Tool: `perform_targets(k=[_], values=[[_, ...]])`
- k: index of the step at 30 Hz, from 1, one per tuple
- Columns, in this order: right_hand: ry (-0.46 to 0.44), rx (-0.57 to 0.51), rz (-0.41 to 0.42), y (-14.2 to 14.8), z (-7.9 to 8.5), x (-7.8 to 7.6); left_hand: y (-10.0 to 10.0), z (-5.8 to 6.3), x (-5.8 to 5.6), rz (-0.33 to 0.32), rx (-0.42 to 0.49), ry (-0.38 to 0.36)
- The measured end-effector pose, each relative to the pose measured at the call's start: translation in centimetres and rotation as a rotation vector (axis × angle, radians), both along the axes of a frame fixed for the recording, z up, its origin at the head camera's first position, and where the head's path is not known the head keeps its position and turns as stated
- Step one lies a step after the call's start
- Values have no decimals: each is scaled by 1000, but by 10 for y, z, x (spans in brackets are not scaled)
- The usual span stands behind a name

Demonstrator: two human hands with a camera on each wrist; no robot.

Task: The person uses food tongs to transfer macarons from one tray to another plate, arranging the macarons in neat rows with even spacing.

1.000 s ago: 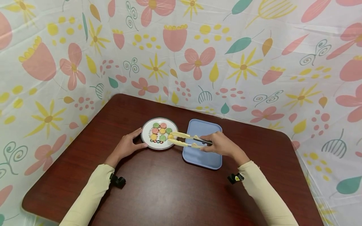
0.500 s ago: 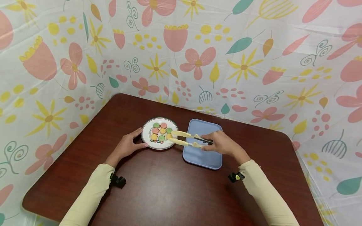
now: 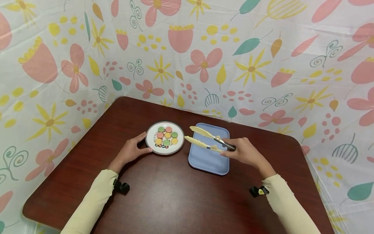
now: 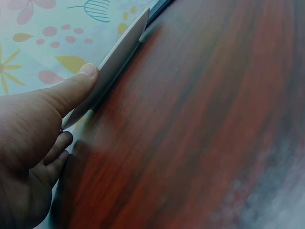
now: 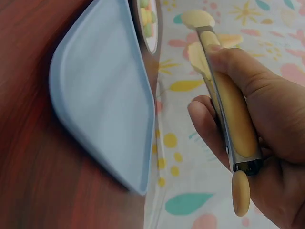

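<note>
A white round plate [image 3: 179,134] with a dark rim line carries several small round macarons [image 3: 168,135] in green, pink and yellow. On its left side my left hand [image 3: 131,150] holds the rim; in the left wrist view the thumb [image 4: 83,81] lies against the plate edge [image 4: 116,64] with fingers below. My right hand [image 3: 246,152] grips cream-tipped metal tongs [image 3: 203,133] above the blue tray [image 3: 208,165]. The tongs' arms are spread apart, with nothing between the tips. In the right wrist view, the thumb lies along the tongs' handle [image 5: 233,114].
The blue tray stands just right of the plate, a narrow strip of table between them. Both sit toward the back of a dark wooden table [image 3: 172,201]. Flower-printed cloth [image 3: 204,87] hangs behind the table and along its sides.
The tongs have drawn away from the plate, rightward over the tray, their tips off the yellow macaron, which now lies in the lower row. The left hand has stayed on the plate.
</note>
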State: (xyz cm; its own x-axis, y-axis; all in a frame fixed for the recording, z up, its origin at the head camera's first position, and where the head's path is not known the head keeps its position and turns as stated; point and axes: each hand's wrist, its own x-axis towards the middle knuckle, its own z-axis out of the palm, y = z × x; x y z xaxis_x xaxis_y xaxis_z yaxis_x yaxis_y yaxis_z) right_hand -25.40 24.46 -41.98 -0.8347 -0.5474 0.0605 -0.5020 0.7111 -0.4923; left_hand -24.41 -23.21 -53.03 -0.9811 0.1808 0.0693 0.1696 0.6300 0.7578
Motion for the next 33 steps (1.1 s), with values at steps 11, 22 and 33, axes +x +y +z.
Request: perform_targets(k=[11,22,33], values=[[114,0,-174,41,3,31,0,0,0,4,-1,-9],[247,-1,-375,76,-3,64,0,0,1,-1,8,-4],[309,-5,-579,108,-16,79,0,-1,1,1,-9,0]])
